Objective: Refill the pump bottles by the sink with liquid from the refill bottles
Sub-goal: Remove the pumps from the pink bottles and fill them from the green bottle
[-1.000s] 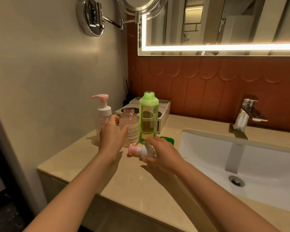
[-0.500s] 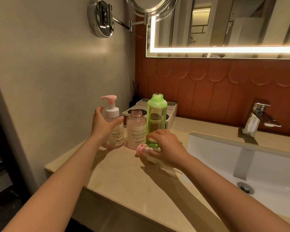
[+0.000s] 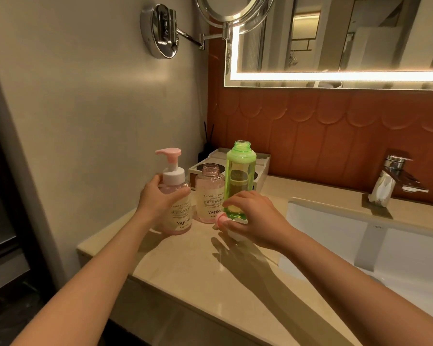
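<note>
A pink pump bottle [image 3: 176,208] with its pink and white pump on stands on the beige counter [image 3: 198,275]; my left hand [image 3: 158,199] is wrapped around its body. Right of it stands a second pink bottle [image 3: 209,198] with an open neck and no pump. A tall green refill bottle [image 3: 240,178], uncapped, stands behind my right hand [image 3: 255,217]. That hand rests low on the counter, closed over the removed pink and white pump head [image 3: 221,221], whose pink tip pokes out to the left.
A white sink basin [image 3: 360,240] lies to the right, with a chrome tap [image 3: 395,176] behind it. A white amenity tray [image 3: 260,163] and a dark reed diffuser [image 3: 206,148] sit against the brown tiled wall. A swing-arm mirror [image 3: 225,11] juts out overhead.
My left hand moved from the open pink bottle to the capped pump bottle and has drawn it a little toward me. My right hand has lowered the pump head to the counter.
</note>
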